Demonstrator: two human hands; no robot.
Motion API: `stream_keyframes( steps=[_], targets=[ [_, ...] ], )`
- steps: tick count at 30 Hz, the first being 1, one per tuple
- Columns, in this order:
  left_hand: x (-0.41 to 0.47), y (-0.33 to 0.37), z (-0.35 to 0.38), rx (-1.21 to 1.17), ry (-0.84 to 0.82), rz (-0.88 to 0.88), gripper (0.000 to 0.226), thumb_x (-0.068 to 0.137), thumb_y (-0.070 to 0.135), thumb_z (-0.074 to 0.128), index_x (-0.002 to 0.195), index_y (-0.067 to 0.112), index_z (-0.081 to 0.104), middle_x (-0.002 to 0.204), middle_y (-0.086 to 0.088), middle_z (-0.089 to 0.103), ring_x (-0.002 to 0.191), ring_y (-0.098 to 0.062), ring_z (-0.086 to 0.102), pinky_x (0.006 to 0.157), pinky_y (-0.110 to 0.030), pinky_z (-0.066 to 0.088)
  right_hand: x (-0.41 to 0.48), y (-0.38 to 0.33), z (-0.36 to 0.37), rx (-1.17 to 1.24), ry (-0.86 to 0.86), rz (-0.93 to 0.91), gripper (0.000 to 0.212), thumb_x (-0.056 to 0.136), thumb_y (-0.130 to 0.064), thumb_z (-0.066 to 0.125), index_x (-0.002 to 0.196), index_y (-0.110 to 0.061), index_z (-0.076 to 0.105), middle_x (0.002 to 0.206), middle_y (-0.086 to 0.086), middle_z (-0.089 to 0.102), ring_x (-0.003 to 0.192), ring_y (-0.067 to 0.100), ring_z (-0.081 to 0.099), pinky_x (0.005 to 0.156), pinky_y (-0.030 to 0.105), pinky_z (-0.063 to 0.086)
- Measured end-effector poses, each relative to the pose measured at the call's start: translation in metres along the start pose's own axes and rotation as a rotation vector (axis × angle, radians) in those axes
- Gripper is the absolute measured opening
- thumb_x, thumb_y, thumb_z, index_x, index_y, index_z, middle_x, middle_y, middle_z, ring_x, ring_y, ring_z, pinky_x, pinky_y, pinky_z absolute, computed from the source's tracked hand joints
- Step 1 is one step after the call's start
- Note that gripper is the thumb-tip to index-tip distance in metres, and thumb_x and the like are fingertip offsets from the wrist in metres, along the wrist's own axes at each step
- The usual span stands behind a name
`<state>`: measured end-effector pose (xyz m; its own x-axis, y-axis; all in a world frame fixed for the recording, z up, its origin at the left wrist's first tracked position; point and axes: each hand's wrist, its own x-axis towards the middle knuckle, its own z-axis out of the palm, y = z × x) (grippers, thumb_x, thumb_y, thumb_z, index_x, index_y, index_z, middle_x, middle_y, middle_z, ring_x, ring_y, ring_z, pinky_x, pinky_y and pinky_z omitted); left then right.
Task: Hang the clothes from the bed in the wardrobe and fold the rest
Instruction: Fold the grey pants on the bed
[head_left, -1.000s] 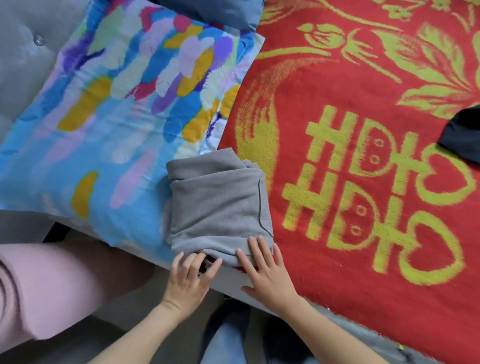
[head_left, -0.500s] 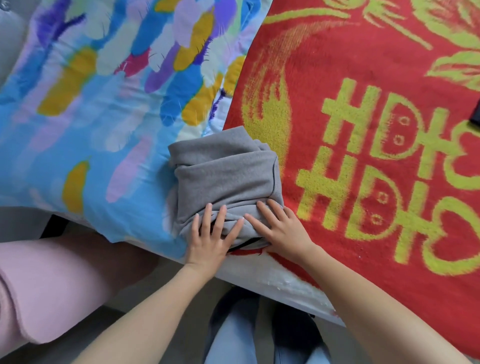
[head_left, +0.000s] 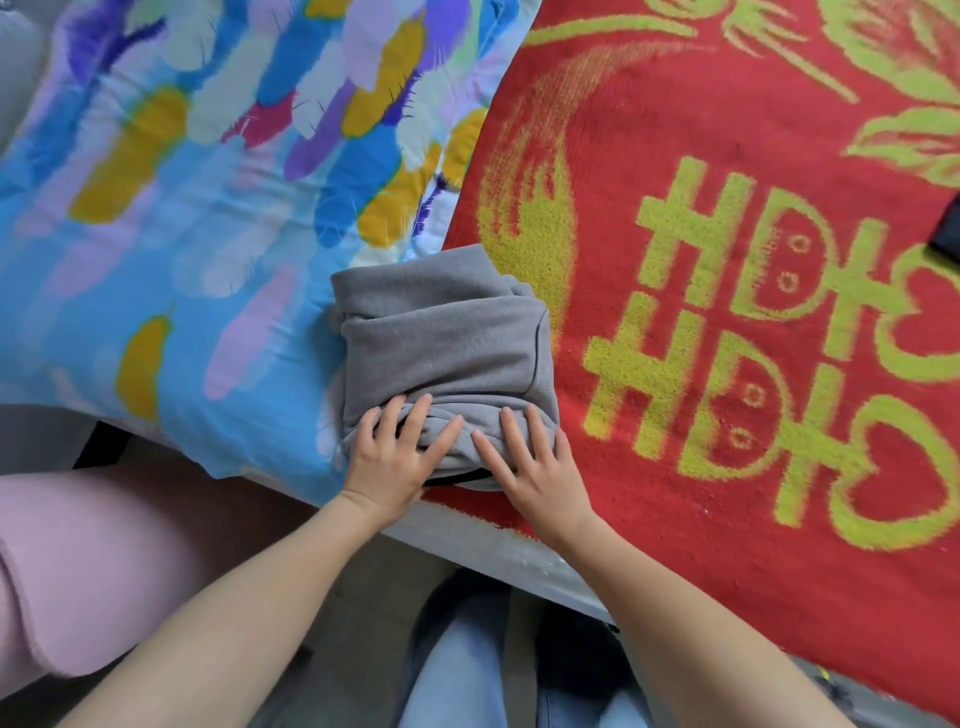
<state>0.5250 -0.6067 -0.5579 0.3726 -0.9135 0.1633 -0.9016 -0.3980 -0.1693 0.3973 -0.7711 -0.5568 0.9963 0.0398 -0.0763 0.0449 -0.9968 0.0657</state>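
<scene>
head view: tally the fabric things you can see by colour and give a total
grey: 1, folded garment on the bed
red: 1, blanket with a yellow-green pattern
blue, multicoloured: 1, patterned pillow
pink: 1, pink fabric beside the bed
black: 1, black item, cut off at the right edge, kind unclear
total: 5

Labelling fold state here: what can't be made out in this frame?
Head view only.
1. Folded grey knit garment: its type can't be told. It is folded in on itself, and its near edge is under the left hand and right hand.
2. Black item on the red and yellow blanket: cut off by the right frame edge.
3. Dark strip beneath the garment: mostly hidden by garment and hands.
4. Pink fabric: cut off by the left edge.
5. Wardrobe: out of frame.
</scene>
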Motion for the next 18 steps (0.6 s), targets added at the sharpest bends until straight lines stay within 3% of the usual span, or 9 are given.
stream_keyframes(
  steps=[2,4,7,11,12,15,16,18],
  targets=[
    [0.000,0.003,-0.007,-0.014,-0.075,-0.040,0.085,0.046,0.016,0.080,0.122,0.019,0.043,0.109,-0.020,0.067,0.089,-0.039,0.066,0.073,-0.046,0.054,0.005,0.007,-0.011,0.059,0.087,-0.013,0.064,0.062,-0.013,0.077,0.123,-0.019,0.059,0.102,0.014,0.069,0.079,0.033,0.067,0.052,0.034,0.054],
    [0.002,0.006,-0.015,-0.046,-0.119,-0.104,0.095,0.038,0.014,0.085,0.123,0.019,0.042,0.111,-0.021,0.066,0.092,-0.038,0.066,0.076,-0.049,0.053,0.011,0.018,-0.028,0.146,0.147,-0.056,0.056,0.060,-0.005,0.076,0.113,-0.020,0.069,0.090,0.012,0.068,0.061,0.026,0.060,0.040,0.028,0.048],
    [0.001,0.016,-0.029,-0.044,-0.178,-0.248,0.102,0.038,0.024,0.089,0.127,0.017,0.040,0.122,-0.024,0.059,0.105,-0.042,0.061,0.082,-0.057,0.048,0.017,0.029,-0.061,0.234,0.190,-0.048,0.057,0.052,0.000,0.077,0.105,-0.021,0.072,0.082,0.008,0.066,0.053,0.023,0.053,0.031,0.023,0.039],
    [0.002,0.041,-0.059,-0.115,-0.201,-0.361,0.114,0.037,0.058,0.084,0.130,0.012,0.037,0.134,-0.023,0.036,0.121,-0.042,0.046,0.088,-0.062,0.043,0.009,0.038,-0.113,0.349,0.180,-0.042,0.051,0.049,-0.002,0.084,0.096,-0.021,0.075,0.082,0.007,0.068,0.051,0.026,0.055,0.029,0.024,0.040],
    [0.003,0.048,-0.067,-0.144,-0.179,-0.383,0.109,0.041,0.059,0.082,0.129,0.013,0.037,0.133,-0.021,0.036,0.119,-0.041,0.049,0.087,-0.060,0.044,0.004,0.041,-0.125,0.352,0.166,-0.062,0.050,0.048,-0.002,0.085,0.094,-0.020,0.075,0.082,0.006,0.068,0.050,0.026,0.055,0.029,0.024,0.041],
    [0.011,0.064,-0.102,-0.179,-0.074,-0.462,0.062,0.081,0.053,0.056,0.127,0.014,0.040,0.123,-0.015,0.046,0.099,-0.034,0.064,0.078,-0.049,0.051,-0.014,0.048,-0.165,0.312,0.130,-0.110,0.046,0.043,-0.010,0.089,0.085,-0.022,0.075,0.077,0.002,0.067,0.046,0.022,0.053,0.030,0.021,0.039],
    [0.016,0.067,-0.112,-0.198,-0.065,-0.480,0.059,0.081,0.048,0.058,0.126,0.015,0.040,0.116,-0.014,0.053,0.091,-0.031,0.067,0.074,-0.045,0.052,-0.018,0.050,-0.174,0.300,0.101,-0.116,0.045,0.041,-0.013,0.091,0.082,-0.022,0.075,0.075,0.000,0.067,0.045,0.021,0.053,0.030,0.020,0.038],
    [0.024,0.073,-0.133,-0.220,-0.095,-0.486,0.081,0.057,0.034,0.083,0.124,0.016,0.042,0.100,-0.010,0.067,0.081,-0.027,0.068,0.065,-0.039,0.052,-0.022,0.056,-0.195,0.269,0.056,-0.119,0.043,0.042,-0.017,0.092,0.080,-0.024,0.075,0.075,-0.003,0.067,0.046,0.020,0.053,0.033,0.019,0.039]
  ],
)
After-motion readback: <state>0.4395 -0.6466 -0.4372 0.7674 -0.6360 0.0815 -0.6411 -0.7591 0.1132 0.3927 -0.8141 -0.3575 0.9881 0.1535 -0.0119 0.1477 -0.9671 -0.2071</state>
